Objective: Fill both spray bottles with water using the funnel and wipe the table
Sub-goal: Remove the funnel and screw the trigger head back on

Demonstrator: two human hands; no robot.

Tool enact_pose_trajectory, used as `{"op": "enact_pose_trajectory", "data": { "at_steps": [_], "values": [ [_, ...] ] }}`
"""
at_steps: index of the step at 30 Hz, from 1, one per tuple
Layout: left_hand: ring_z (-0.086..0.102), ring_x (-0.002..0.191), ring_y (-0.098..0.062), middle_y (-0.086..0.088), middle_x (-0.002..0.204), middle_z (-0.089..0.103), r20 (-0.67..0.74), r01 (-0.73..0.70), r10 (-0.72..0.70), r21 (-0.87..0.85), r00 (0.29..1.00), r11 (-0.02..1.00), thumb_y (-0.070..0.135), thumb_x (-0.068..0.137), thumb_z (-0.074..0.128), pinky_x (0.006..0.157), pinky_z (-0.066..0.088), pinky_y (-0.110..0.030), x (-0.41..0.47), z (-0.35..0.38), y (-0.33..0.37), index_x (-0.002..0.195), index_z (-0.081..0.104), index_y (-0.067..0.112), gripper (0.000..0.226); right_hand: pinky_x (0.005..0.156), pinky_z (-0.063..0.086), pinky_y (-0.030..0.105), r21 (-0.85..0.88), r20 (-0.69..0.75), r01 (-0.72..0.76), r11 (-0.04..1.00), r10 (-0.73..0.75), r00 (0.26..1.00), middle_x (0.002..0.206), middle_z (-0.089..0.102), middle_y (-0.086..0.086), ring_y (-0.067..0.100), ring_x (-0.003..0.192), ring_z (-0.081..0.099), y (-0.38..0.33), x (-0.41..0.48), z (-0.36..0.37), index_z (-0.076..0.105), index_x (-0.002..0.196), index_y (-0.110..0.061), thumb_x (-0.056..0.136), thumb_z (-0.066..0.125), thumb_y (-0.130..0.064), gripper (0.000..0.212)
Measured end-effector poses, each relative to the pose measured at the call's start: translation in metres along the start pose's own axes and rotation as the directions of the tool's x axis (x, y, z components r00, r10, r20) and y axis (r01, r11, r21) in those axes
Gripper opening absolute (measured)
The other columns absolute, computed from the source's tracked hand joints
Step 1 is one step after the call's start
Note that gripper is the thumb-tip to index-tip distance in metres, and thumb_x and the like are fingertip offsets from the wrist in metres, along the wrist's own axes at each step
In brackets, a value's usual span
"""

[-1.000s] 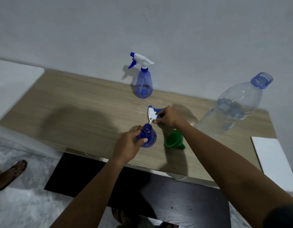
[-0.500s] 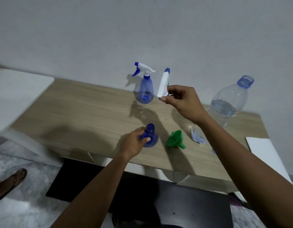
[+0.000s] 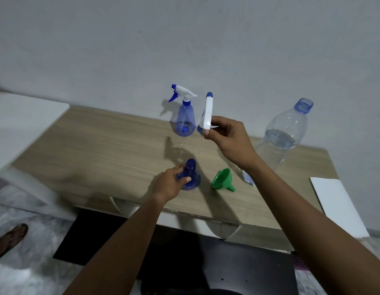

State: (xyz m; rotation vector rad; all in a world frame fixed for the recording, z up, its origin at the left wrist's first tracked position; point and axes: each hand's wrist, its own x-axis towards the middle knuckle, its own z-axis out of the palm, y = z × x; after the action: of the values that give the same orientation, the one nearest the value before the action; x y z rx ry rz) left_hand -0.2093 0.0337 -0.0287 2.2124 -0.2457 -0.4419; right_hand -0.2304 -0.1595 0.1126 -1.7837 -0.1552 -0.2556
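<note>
Against a grey wall (image 3: 120, 50), near the wooden tabletop's (image 3: 99, 150) front edge: left hand (image 3: 171, 185) curled round the uncapped spray bottle (image 3: 193, 179), green funnel (image 3: 222, 179) lying just beside. Raised above, right hand (image 3: 229, 139) pinching the trigger head (image 3: 207, 111). Uncapping apparently done; next, parking the head and seating the funnel in the neck.

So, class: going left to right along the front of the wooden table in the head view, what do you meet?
left hand, gripping the open blue plastic spray bottle → green plastic funnel lying on its side → large clear plastic water bottle, uncapped → white flat panel
</note>
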Motion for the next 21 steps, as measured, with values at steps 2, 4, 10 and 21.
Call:
{"op": "enact_pose_trajectory", "data": {
  "at_steps": [2,4,10,21],
  "values": [
    [0.061,0.12,-0.02,0.01,0.136,0.062,-0.004,-0.004,0.004,0.005,1.0,1.0,0.038,0.09,0.068,0.098,0.048,-0.031,0.001,0.001,0.0,0.136,0.057,0.036,0.048,0.087,0.058,0.027,0.006,-0.006,-0.009,1.0,0.009,1.0,0.102,0.075,0.005,0.013,0.088,0.07,0.005,-0.001,0.004,0.071,0.117,-0.004,0.093,0.067,0.004,0.026],
    [0.061,0.119,-0.019,0.01,0.135,0.063,-0.007,-0.005,0.005,0.015,1.0,1.0,0.039,0.09,0.068,0.095,0.047,-0.029,0.001,0.001,0.0,0.137,0.057,0.036,0.048,0.088,0.059,0.028,0.015,-0.007,-0.025,1.0,0.026,1.0,0.102,0.075,0.004,0.013,0.089,0.069,0.011,-0.003,0.008,0.071,0.118,-0.003,0.093,0.067,0.003,0.026],
    [0.063,0.115,-0.019,0.009,0.129,0.067,0.0,0.016,-0.016,0.038,1.0,0.999,0.045,0.09,0.065,0.091,0.047,-0.029,0.001,0.001,-0.003,0.139,0.053,0.039,0.05,0.087,0.056,0.024,0.023,0.04,-0.102,0.995,0.101,0.994,0.105,0.074,0.006,0.006,0.095,0.071,0.043,-0.013,0.02,0.07,0.118,-0.005,0.095,0.065,0.003,0.025],
    [0.065,0.105,-0.021,0.005,0.115,0.072,-0.034,-0.013,0.017,0.093,0.999,0.996,0.045,0.092,0.063,0.087,0.05,-0.034,-0.003,0.001,0.0,0.132,0.056,0.04,0.041,0.096,0.056,0.033,-0.038,0.1,-0.178,0.983,0.181,0.978,0.115,0.075,0.008,0.014,0.109,0.07,0.093,-0.03,0.03,0.07,0.119,-0.006,0.097,0.064,-0.002,0.024]
  ]
}}
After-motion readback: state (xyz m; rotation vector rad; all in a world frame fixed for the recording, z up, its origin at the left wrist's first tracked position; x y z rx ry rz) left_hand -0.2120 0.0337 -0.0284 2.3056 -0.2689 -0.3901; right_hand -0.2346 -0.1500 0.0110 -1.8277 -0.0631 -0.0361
